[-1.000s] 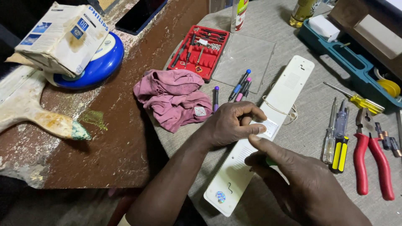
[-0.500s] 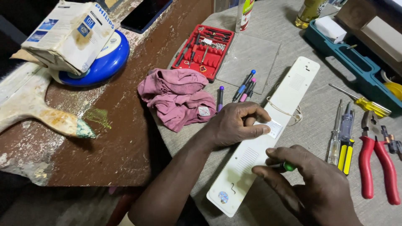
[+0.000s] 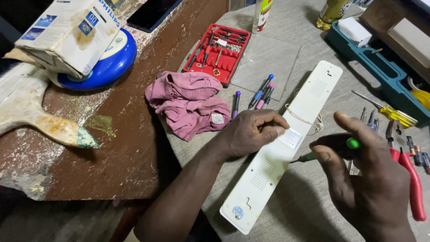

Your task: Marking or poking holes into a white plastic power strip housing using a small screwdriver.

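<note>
While your left hand [image 3: 251, 133] presses down with curled fingers on the middle of the long white casing [image 3: 286, 148], your right hand [image 3: 365, 179] pinches a small green-handled screwdriver [image 3: 329, 150] between thumb and fingers, its tip at the casing's right edge. That casing lies slantwise on the grey cloth-covered table [image 3: 286, 58], its near end close to you and its far end toward the teal tray [image 3: 380, 71]. Just left of your left hand sits a crumpled pink rag [image 3: 188, 101], with coloured pens [image 3: 260, 94] and a red tool case [image 3: 219, 51] beyond. Red pliers [image 3: 410, 179] and a yellow screwdriver [image 3: 389, 111] crowd your right side. Left of the cloth runs a worn brown board [image 3: 134, 134]; bare cloth shows near the casing's near end.
</note>
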